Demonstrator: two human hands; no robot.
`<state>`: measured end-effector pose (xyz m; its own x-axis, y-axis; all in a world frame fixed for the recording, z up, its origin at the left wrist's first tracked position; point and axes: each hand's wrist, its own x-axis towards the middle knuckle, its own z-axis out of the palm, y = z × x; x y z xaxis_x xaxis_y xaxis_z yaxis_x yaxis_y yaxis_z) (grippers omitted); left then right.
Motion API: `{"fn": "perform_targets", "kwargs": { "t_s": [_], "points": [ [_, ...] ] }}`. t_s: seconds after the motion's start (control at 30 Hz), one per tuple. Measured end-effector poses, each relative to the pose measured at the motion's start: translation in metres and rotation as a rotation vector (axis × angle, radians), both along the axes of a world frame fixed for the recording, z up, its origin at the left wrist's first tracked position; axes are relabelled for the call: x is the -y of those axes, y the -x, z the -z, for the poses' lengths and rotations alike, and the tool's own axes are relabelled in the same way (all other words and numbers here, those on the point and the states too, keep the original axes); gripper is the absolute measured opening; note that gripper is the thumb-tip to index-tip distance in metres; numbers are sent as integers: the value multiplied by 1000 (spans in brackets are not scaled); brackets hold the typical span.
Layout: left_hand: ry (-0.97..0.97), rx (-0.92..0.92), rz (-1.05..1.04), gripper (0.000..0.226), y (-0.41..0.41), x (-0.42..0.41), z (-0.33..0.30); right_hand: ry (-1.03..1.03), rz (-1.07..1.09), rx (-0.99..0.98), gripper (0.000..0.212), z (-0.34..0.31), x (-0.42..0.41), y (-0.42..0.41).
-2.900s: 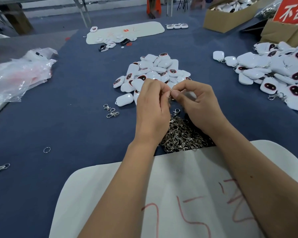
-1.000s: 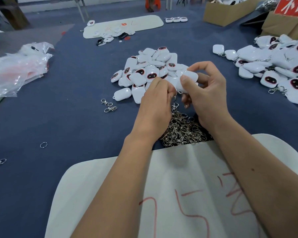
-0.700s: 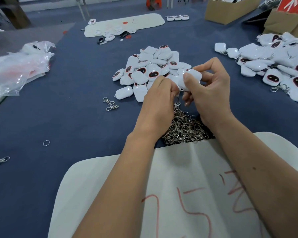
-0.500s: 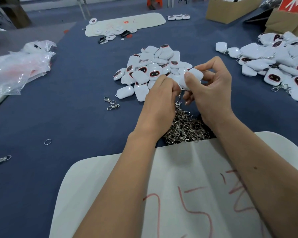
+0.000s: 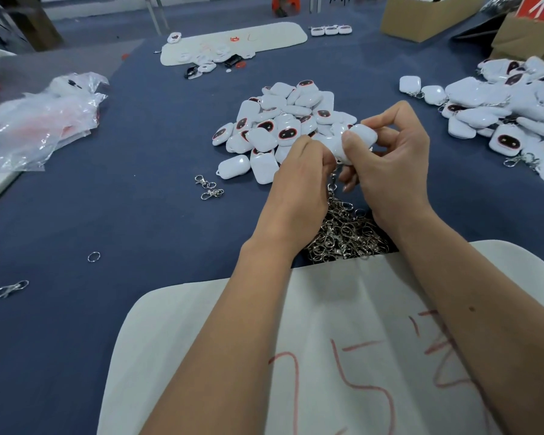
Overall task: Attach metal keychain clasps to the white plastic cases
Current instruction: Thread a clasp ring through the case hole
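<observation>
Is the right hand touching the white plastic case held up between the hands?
Touching. Head view: right hand thumb presses the white plastic case, fingers curled behind it.

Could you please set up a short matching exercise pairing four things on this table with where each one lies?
1. clasp pile
2. plastic bags
3. held case
4. loose ring

A. far left of the table
B. gripped by the right hand
C. alone on the blue cloth, near left
D. just beyond the white sheet, between the wrists

Pairs: 1-D, 2-A, 3-B, 4-C
</observation>
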<state>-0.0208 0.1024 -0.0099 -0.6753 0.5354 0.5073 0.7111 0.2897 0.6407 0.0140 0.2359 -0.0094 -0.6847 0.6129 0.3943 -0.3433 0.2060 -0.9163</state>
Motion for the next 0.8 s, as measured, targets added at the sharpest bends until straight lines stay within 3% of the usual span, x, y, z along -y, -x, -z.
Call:
{"fn": "perform_targets", "kwargs": {
  "t_s": [0.57, 0.7, 0.8],
  "points": [
    [80, -2, -149, 30, -4, -4, 3, -59, 96, 16, 23, -3, 12, -2],
    [2, -26, -164, 13, -1, -4, 3, 118, 77, 24, 22, -4, 12, -1],
    [-88, 5, -122, 13, 2, -4, 2, 264, 48, 26, 21, -5, 10, -1]
  ]
}}
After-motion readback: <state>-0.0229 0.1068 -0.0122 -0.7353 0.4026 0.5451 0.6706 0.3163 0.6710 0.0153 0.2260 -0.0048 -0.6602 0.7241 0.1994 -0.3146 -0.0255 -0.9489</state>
